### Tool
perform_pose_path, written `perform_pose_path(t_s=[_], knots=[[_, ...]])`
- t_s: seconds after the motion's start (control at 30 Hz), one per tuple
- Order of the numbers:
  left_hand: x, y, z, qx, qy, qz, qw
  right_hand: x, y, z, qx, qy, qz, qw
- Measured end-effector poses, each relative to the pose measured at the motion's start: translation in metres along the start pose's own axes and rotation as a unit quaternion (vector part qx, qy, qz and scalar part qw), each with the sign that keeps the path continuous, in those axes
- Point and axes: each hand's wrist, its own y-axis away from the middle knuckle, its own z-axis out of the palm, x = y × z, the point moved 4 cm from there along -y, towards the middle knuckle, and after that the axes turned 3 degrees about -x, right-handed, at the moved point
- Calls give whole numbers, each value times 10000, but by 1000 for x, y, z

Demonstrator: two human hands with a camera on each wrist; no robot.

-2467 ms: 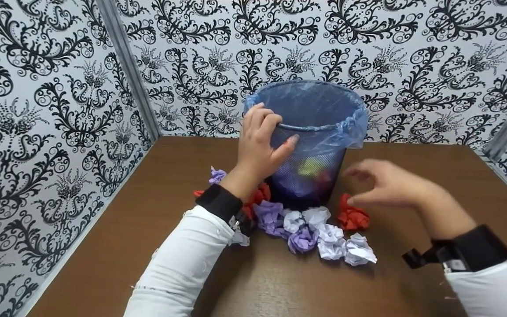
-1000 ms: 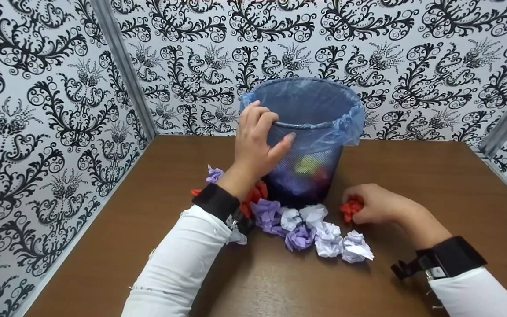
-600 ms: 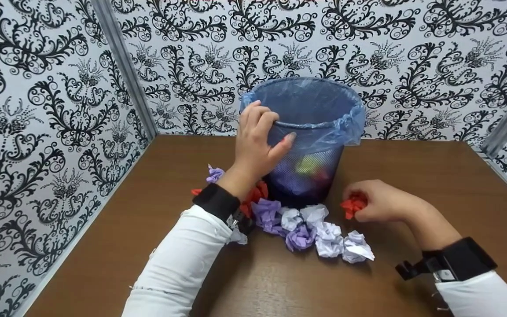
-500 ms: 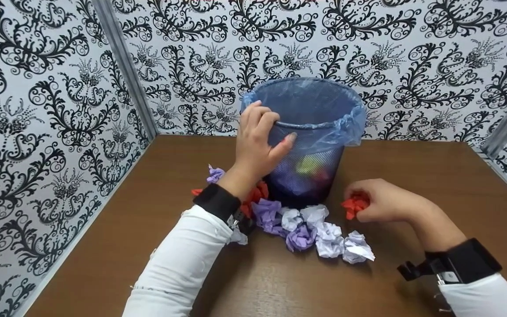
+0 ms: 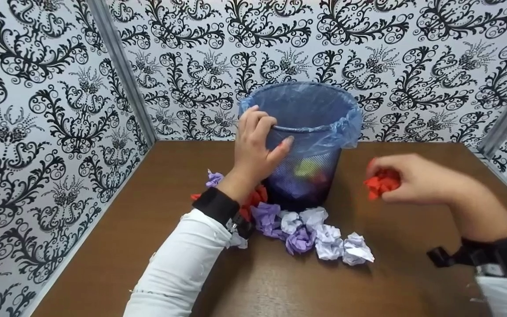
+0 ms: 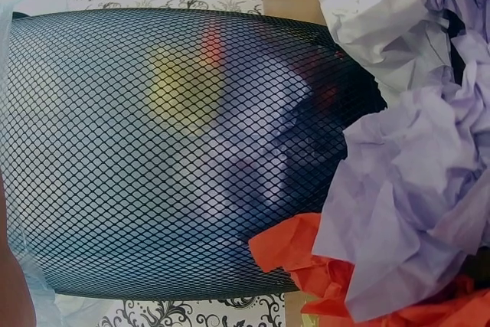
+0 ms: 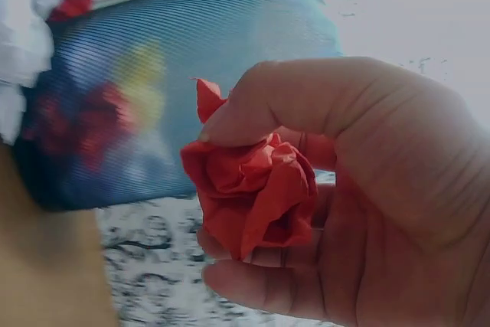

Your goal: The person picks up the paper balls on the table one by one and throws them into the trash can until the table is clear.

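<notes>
My left hand [image 5: 255, 145] grips the near left rim of a dark mesh wastebasket [image 5: 286, 176], fingers over the edge and thumb outside. A blue plastic bag [image 5: 306, 103] lines the basket and folds over its rim. Yellow, red and pale crumpled paper shows through the mesh [image 6: 230, 120]. Right of the basket, my right hand [image 5: 420, 178] holds a crumpled red paper ball [image 5: 382, 182] between thumb and fingers, raised over the table. In the right wrist view the same red paper ball [image 7: 256, 181] sits between the thumb and the curled fingers.
Crumpled white paper balls [image 5: 358, 249] and purple ones [image 5: 300, 240] lie in front of the basket. Red paper [image 5: 253, 200] and a small purple piece [image 5: 214, 178] lie left of it, partly behind my left arm. Patterned walls [image 5: 192, 79] enclose the brown table [image 5: 297, 286].
My right hand has reached down to the red paper ball, taken hold of it and lifted it up and to the right. The left hand has kept its grip on the rim.
</notes>
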Motion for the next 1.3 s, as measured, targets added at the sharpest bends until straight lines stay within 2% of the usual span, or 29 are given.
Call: perform_pose_path(t_s=[0.1,0.2,0.37,0.47,0.63,0.77,0.93,1.13,1.3], knots=[[0,1,0,21,2,-8,10000,-12,1,-25,-51,83,-44,9999],[0,1,0,2,-7,-24,10000,-24,4,-52,35,260,85,9996],[0,0,-1,43,-40,-12,10000,-38,7,-91,477,940,391,9937],[1,-1,-1,87,-72,17,9999,-43,7,-104,601,1355,528,9875],[1,-1,-1,48,-106,10,9999,-52,-3,-114,534,1485,531,9860],[1,0,-1,-6,-109,-51,9999,-67,-24,-120,331,1482,530,9870],[0,2,-2,-47,-118,-97,9999,-90,-63,-126,145,1552,425,9869],[0,1,-3,-53,-117,-98,9999,-115,-108,-131,88,1365,397,9898],[1,0,-2,18,-123,16,9999,-127,-138,-132,159,1051,479,9932]])
